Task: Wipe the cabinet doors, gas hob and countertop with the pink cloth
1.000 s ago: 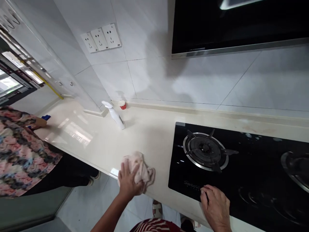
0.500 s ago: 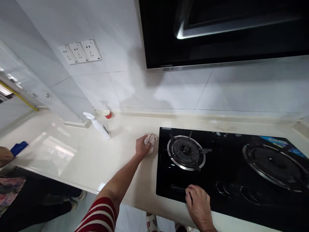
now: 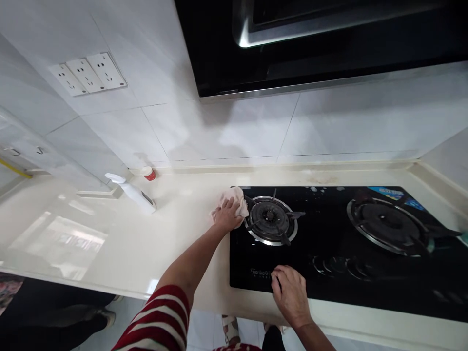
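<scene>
My left hand (image 3: 226,214) presses on a crumpled, pale pinkish cloth (image 3: 239,199), its fingers curled over it. The cloth lies across the upper left edge of the black glass gas stove (image 3: 252,258), partly on the counter and close to the left burner (image 3: 269,218). At the stove's front edge rests my right hand (image 3: 290,295), fingers loosely bent and thumb apart, holding nothing. Its fingertips touch the glass beside the printed brand name.
A white spray bottle (image 3: 135,195) lies on the cream counter (image 3: 175,234), with a red-and-white paper cup (image 3: 148,173) behind it. The range hood (image 3: 310,53) overhangs the stove. A right burner (image 3: 387,224) sits farther along. Another person's dark-clothed legs (image 3: 54,312) show at lower left.
My left hand has moved the cloth from the counter onto the stove's left edge, and the cloth looks more spread out. The view has shifted right; my right hand stays at the stove's front.
</scene>
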{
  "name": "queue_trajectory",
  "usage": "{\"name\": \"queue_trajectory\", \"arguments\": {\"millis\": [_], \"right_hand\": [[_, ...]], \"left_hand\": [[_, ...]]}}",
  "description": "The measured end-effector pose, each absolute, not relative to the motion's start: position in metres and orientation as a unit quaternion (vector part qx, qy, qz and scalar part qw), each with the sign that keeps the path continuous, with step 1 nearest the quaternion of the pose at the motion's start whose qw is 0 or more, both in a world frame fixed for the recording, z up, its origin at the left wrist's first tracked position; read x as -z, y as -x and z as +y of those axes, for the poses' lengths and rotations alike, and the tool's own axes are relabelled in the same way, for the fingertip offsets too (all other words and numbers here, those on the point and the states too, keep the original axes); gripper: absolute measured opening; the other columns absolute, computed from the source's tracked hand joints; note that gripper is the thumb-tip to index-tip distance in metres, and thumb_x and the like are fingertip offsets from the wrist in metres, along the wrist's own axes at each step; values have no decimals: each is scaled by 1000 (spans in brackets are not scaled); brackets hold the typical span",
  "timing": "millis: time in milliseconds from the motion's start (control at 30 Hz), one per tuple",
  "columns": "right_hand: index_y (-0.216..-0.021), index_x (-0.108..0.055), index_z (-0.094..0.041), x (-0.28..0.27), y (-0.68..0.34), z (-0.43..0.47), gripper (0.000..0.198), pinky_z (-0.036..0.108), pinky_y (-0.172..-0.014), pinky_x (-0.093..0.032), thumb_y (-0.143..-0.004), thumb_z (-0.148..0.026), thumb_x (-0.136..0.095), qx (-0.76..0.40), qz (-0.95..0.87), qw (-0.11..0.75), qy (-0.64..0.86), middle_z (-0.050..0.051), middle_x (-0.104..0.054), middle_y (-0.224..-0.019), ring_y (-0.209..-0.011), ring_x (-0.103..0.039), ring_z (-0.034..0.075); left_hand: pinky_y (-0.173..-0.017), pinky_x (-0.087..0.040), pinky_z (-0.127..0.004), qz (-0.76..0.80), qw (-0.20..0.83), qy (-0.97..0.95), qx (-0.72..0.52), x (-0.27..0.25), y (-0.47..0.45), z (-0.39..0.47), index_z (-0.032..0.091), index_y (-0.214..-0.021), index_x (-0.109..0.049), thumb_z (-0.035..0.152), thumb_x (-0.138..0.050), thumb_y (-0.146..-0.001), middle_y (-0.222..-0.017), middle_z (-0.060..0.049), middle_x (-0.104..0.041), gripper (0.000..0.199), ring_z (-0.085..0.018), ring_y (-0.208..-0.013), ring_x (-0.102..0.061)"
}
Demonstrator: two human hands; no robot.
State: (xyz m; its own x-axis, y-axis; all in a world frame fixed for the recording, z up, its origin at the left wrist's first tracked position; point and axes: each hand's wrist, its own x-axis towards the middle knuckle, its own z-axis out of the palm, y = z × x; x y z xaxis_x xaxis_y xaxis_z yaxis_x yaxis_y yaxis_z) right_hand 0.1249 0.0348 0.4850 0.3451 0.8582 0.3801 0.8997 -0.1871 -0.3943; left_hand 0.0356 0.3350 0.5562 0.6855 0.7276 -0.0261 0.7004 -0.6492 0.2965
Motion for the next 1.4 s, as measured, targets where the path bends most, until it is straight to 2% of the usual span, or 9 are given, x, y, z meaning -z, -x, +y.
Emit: {"name": "queue_trajectory", "arguments": {"millis": [367,533,667,833,933,1067,1167,1300,1400], "right_hand": [[-96,-64,-20,-491,-125,36,26,40,-96,-37,-100,-27,-39,15,-566,315,761,6,-63,-106,-108,-52,22],[-99,-60,-18,-478,-133,33,29,41,-95,-41,-102,-35,-36,11,-534,395,747,9,-62,-107,-106,-54,22],[-101,-60,-17,-486,-133,31,35,45,-96,-43,-99,-45,-39,58,-467,437,767,13,-58,-111,-109,-54,25],[-129,-57,-17,-503,-109,37,54,52,-106,-37,-95,-56,-41,33,-540,304,784,18,-41,-146,-135,-40,33],[-140,-50,-17,-501,-86,50,72,59,-111,-31,-86,-64,-52,-8,-564,204,800,18,-24,-158,-146,-22,42],[-142,-52,-22,-498,-40,82,83,63,-111,-28,-73,-63,-70,-26,-658,168,733,18,-23,-160,-147,-16,47],[-137,-57,-26,-500,-10,121,73,61,-112,-27,-74,-60,-72,-19,-736,185,651,15,-30,-158,-147,-19,43],[-128,-65,-24,-498,-11,199,48,54,-113,-30,-91,-51,-54,-12,-734,197,650,13,-39,-152,-144,-26,36],[-132,-62,-18,-496,-36,275,53,57,-113,-25,-95,-51,-43,-31,-662,185,725,16,-34,-154,-144,-24,38]], "left_hand": [[-106,-36,-58,298,118,-944,-75,-534,66,138,27,-138,-52,38,-65,-77,-163,-9,-32,64,-38,-145,-32],[-107,-36,-53,108,152,-981,-47,-543,25,133,23,-137,-52,44,-62,-80,-159,-9,-38,61,-34,-140,-39],[-112,-31,-50,71,171,-980,-69,-553,14,144,21,-144,-46,46,-59,-82,-156,-11,-43,68,-31,-143,-37],[-118,-26,-49,202,140,-963,-110,-536,113,152,26,-151,-37,64,-55,-88,-158,-10,-39,76,-31,-150,-28],[-115,-32,-48,348,48,-924,-151,-521,200,169,26,-150,-38,45,-49,-97,-156,-12,-43,57,-30,-148,-32],[-113,-36,-50,503,-37,-838,-209,-514,276,200,25,-145,-45,34,-48,-98,-154,-13,-45,48,-32,-148,-33],[-111,-39,-54,575,-57,-782,-232,-510,294,214,21,-135,-54,36,-50,-97,-151,-15,-48,42,-35,-146,-36],[-112,-39,-54,605,-38,-756,-245,-505,293,215,22,-131,-57,35,-52,-95,-149,-14,-51,38,-33,-145,-38],[-114,-37,-54,596,-22,-763,-248,-506,292,211,23,-134,-52,31,-52,-95,-153,-13,-46,41,-31,-148,-34]]}}
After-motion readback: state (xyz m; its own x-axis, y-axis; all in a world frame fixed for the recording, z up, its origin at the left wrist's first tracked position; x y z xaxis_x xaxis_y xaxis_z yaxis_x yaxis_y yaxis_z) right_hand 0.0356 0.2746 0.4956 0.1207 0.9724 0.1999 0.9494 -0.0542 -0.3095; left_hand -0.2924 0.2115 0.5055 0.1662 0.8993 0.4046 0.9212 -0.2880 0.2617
